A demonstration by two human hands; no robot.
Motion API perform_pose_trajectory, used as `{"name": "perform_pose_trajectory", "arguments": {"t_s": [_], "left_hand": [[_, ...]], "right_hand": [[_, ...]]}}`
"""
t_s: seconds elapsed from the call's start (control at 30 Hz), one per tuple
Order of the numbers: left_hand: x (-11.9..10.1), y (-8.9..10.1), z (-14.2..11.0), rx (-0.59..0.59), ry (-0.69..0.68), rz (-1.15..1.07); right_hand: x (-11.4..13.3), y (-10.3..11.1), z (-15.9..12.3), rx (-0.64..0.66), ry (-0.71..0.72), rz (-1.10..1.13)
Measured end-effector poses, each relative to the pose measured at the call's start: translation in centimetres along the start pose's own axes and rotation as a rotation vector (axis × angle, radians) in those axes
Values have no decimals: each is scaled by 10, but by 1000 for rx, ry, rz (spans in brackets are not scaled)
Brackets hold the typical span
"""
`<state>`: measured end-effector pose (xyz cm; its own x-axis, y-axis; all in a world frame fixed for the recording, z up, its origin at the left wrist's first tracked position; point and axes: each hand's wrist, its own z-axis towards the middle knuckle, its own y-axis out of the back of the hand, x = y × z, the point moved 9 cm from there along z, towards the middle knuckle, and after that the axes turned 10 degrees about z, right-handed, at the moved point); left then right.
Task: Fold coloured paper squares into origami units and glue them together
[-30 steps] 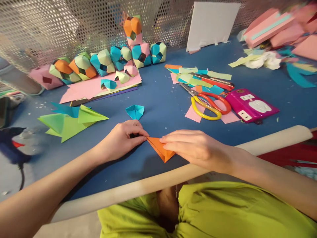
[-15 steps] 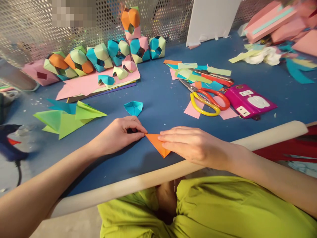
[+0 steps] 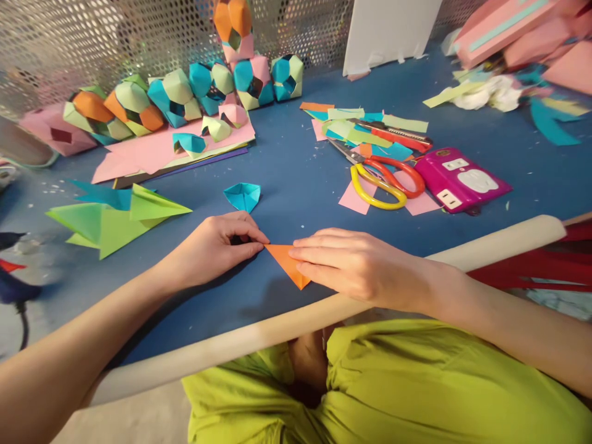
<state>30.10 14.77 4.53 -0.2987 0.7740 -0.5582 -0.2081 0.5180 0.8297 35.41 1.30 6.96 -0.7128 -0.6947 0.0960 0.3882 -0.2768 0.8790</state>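
A folded orange paper triangle (image 3: 287,265) lies flat on the blue table (image 3: 296,179) near its front edge. My left hand (image 3: 217,245) is curled, its thumb and fingertips pinching the triangle's left point. My right hand (image 3: 356,266) lies flat over the triangle's right part, fingers stretched out and pressing it down. A small folded blue paper piece (image 3: 242,196) sits just beyond my left hand.
Folded green and blue papers (image 3: 111,216) lie at the left. Paper balls (image 3: 185,98) line the mesh wall above pink sheets (image 3: 157,151). Scissors (image 3: 379,179), a cutter, paper scraps and a magenta power strip (image 3: 460,182) lie at the right. A rolled tube (image 3: 485,253) runs along the front edge.
Both hands stay on the orange triangle; my right hand has slid a little further over it. The view has shifted slightly.
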Motion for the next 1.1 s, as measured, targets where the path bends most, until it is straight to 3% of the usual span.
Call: {"name": "perform_pose_trajectory", "arguments": {"t_s": [0.23,0.67,0.8,0.87,0.93,1.03,1.1], "left_hand": [[-1,1,1,-15,30,11],[-4,3,1,-35,38,30],[-12,13,-6,-181,62,140],[-26,17,-14,-293,-20,212],[-49,10,-23,-341,-218,289],[-80,-12,-38,-297,-531,417],[-86,-24,-41,-239,-583,536]], "right_hand": [[3,-3,2,69,21,-34],[2,0,0,-15,24,-44],[2,-1,1,7,26,-54],[2,-2,1,20,25,-43],[2,-2,2,28,23,-32],[2,-1,2,26,29,-22],[2,-1,2,26,37,-13]]}}
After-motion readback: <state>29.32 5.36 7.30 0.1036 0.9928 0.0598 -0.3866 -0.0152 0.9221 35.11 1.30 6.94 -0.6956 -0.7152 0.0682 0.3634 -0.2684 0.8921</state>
